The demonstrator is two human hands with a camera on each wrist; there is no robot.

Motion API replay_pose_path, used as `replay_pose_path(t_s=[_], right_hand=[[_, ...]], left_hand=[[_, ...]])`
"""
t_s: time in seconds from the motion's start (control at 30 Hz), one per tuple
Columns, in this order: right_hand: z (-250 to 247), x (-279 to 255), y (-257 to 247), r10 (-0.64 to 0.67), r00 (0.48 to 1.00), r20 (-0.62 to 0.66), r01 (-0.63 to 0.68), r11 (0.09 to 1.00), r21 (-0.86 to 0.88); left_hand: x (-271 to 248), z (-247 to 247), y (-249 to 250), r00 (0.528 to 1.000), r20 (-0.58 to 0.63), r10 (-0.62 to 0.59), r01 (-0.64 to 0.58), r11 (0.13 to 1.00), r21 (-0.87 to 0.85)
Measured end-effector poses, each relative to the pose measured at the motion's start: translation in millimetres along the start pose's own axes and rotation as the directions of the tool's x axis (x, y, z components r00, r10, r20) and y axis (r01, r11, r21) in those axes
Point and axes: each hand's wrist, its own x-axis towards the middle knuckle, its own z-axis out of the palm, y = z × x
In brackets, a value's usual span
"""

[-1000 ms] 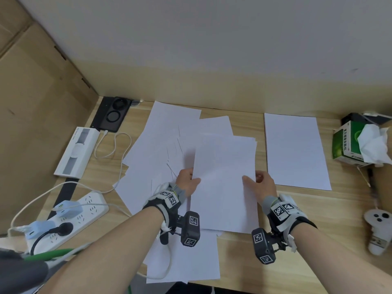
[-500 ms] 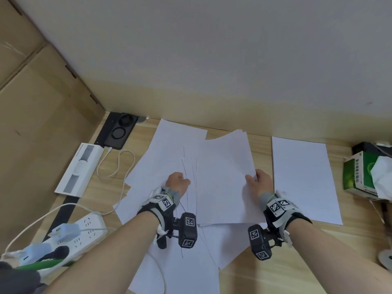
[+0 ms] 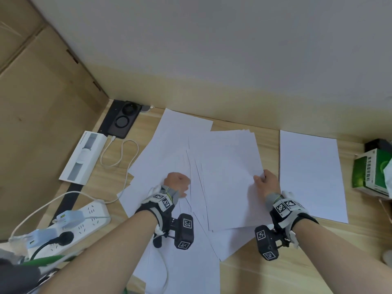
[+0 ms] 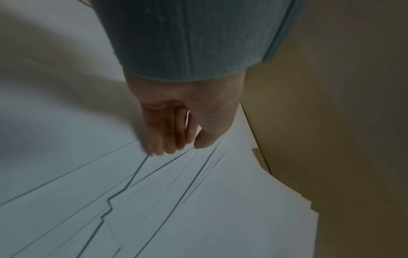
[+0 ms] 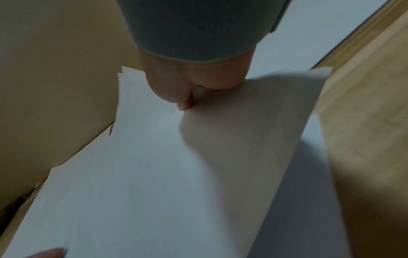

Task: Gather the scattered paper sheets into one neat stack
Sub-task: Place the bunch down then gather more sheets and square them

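White paper sheets lie fanned and overlapping on the wooden table. My right hand pinches the right edge of a bunch of sheets on top of the pile. In the right wrist view the thumb presses on the bunch, which curls up at that edge. My left hand rests at the bunch's left side. In the left wrist view its fingertips touch the fanned edges. One sheet lies apart on the right.
A green tissue box stands at the right edge. On the left are a power strip with plugs, a white box, a black device and a white cable. Cardboard walls in the left side.
The bunch has slid away from me toward the back wall with both hands alongside. My left thumb no longer lies on the top sheet. The view has tilted upward.
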Motion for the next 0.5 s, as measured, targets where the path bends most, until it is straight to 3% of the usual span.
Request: replay_pose_path(t_s=[0.17, 0.4, 0.5], right_hand=[[3, -18, 13, 0.044, 0.998, 0.039, -0.043, 0.999, -0.031], [-1, -41, 15, 0.088, 0.996, 0.003, -0.087, 0.985, 0.152], [-5, -51, 19, 0.092, 0.996, 0.017, -0.094, 0.969, 0.230]], left_hand=[[-12, 17, -8, 0.997, 0.025, 0.077, -0.079, 0.995, 0.068], [-15, 22, -10, 0.990, -0.018, 0.141, -0.140, 0.987, 0.076], [-16, 23, -17, 0.986, -0.020, 0.166, -0.161, 0.974, 0.158]])
